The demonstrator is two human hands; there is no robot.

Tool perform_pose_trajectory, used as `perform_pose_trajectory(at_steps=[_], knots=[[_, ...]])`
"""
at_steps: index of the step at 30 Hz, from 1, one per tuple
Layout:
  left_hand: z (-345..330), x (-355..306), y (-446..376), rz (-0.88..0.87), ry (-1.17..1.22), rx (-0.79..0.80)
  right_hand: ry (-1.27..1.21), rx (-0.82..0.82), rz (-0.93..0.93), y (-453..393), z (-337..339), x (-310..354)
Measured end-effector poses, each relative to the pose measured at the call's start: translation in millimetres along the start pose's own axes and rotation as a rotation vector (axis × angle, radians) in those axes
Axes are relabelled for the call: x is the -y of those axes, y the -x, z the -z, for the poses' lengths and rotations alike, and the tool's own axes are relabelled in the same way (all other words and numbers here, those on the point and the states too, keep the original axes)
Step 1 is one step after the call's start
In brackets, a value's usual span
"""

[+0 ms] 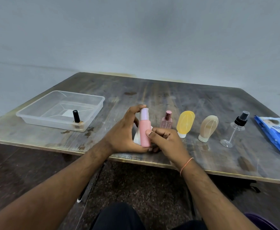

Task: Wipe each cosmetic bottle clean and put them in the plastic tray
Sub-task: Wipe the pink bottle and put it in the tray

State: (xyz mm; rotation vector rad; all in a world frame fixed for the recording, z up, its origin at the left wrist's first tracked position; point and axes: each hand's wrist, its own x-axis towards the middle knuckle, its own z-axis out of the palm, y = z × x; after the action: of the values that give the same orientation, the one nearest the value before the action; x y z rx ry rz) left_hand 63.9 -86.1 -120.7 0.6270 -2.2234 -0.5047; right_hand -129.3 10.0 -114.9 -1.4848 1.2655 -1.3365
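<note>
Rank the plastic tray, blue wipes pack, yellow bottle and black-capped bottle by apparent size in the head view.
1. plastic tray
2. blue wipes pack, partly cut off by the frame edge
3. yellow bottle
4. black-capped bottle, standing in the tray

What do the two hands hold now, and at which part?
The left hand holds the pink bottle at its cap and base. The right hand presses a white wipe against its lower body.

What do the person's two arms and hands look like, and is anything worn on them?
Both forearms are bare, with no sleeves in view. The right hand has a thin orange thread bracelet around its wrist. The left hand shows no gloves, rings or watch.
</note>
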Motion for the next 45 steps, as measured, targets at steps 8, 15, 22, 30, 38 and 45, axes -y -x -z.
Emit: perform_pose_trajectory(at_steps=[8, 15, 22, 30, 38, 45], knots=[[3, -3, -3, 0.025, -0.021, 0.019, -0.064, -0.124, 0.044, 0, -2, -4], [0, -5, -4, 0.033, -0.050, 0.033, 0.147, -0.154, 0.131, 5, -9, -4], [-1, -4, -4, 0.043, -0.069, 0.028, 0.575, -0.223, 0.280, 8, -17, 2], [-2, -9, -3, 0.010, -0.086, 0.001, 0.632, -0.362, 0.413, 13, -23, -3], [0, -11, -4, -0.044, -0.161, -0.015, 0.602, -0.187, 0.251, 6, -22, 2], [1, -14, -1, -0.029, -0.174, -0.023, 0.224, -0.123, 0.146, 4, -11, -1]])
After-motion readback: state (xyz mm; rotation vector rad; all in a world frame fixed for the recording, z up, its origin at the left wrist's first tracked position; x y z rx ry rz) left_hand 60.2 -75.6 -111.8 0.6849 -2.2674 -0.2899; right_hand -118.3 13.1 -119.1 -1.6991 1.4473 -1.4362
